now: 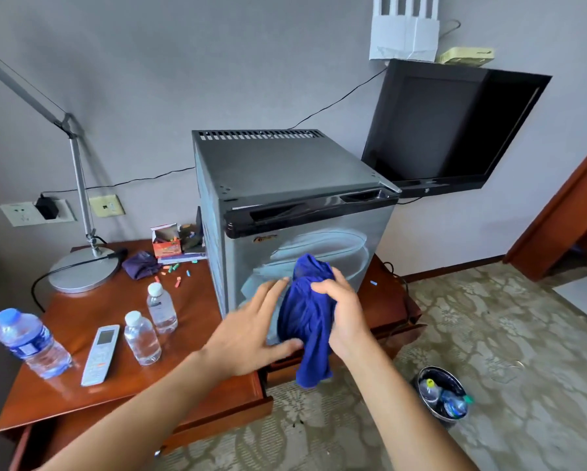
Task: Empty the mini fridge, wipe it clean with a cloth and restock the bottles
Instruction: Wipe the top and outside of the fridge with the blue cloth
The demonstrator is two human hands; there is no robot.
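Note:
A grey mini fridge [285, 185] stands on the wooden desk [81, 311], its door closed and streaked with damp wipe marks. My right hand [343, 311] grips a blue cloth [307, 321] in front of the door. My left hand [254, 331] is spread with straight fingers, touching the cloth's left side. Three water bottles stand on the desk left of the fridge: a large one with a blue cap [30, 341] and two small clear ones [142, 338] [161, 307].
A white remote [101, 354] lies between the bottles. A desk lamp [85, 266], a purple cloth [141, 265] and a small box with scattered bits sit at the back. A black TV [451, 127] hangs right. A bin [443, 394] with bottles stands on the carpet.

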